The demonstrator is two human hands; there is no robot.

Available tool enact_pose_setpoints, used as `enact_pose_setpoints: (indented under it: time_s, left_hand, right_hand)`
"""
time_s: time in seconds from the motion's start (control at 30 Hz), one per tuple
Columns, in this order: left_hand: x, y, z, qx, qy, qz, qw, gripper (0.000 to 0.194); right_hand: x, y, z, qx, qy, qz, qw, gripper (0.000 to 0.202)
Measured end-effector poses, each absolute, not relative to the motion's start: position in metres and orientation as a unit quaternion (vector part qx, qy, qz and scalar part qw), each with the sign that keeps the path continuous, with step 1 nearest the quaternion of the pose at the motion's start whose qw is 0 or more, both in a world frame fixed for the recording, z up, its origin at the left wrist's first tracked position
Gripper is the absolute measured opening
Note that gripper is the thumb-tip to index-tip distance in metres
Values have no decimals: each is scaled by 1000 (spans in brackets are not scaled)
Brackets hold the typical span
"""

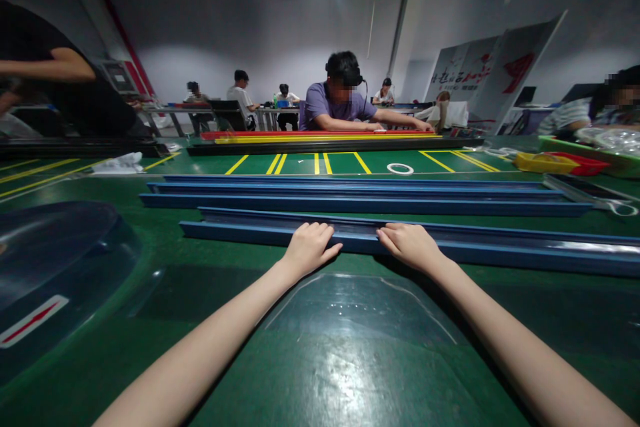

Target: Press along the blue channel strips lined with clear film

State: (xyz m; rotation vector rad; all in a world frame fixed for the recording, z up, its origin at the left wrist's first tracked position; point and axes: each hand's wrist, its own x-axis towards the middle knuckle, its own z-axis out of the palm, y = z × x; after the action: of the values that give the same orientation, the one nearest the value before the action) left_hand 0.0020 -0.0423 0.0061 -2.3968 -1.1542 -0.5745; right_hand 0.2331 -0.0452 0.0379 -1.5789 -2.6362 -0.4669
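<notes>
A long blue channel strip (480, 245) lies across the green table (330, 387) in front of me. My left hand (311, 247) grips its near edge left of the middle, fingers curled into the channel and thumb stretched along the front. A short way to the right, my right hand (407, 245) is closed over the same strip, fingers bent over the edge. Behind it lie more blue strips (350, 203), roughly parallel and apart from my hands. A clear plastic sheet (350, 307) rests flat on the table between my forearms.
A roll of clear film (55, 267) is at the left. Across the table, a person in a purple shirt (317, 103) leans over red and yellow strips (325, 138). A white ring (400, 169), a yellow tray (545, 162) and a phone (580, 188) lie farther back.
</notes>
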Motion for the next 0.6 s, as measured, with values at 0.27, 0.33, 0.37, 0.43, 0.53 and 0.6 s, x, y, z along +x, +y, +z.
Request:
enact_pose_setpoints:
  time_s: [0.27,0.33,0.37,0.43,0.53,0.6]
  left_hand:
    - [2,-43,6,-860,-417,-206,209,31]
    - [2,-43,6,-859,-418,-209,207,31]
    - [2,-43,7,-859,-419,-211,206,31]
    - [2,-44,7,-859,-419,-217,200,31]
    - [2,-44,7,-858,-418,-231,191,29]
    - [2,-44,7,-856,-417,-240,187,28]
  right_hand:
    - [234,-44,37,-506,-849,-151,24,50]
    - [234,-44,37,-507,-848,-151,23,50]
    - [234,-44,37,-508,-848,-150,22,50]
    - [233,-45,38,-511,-847,-147,18,50]
    - [233,-45,38,-512,-846,-147,17,49]
    - [233,-45,38,-511,-846,-148,16,50]
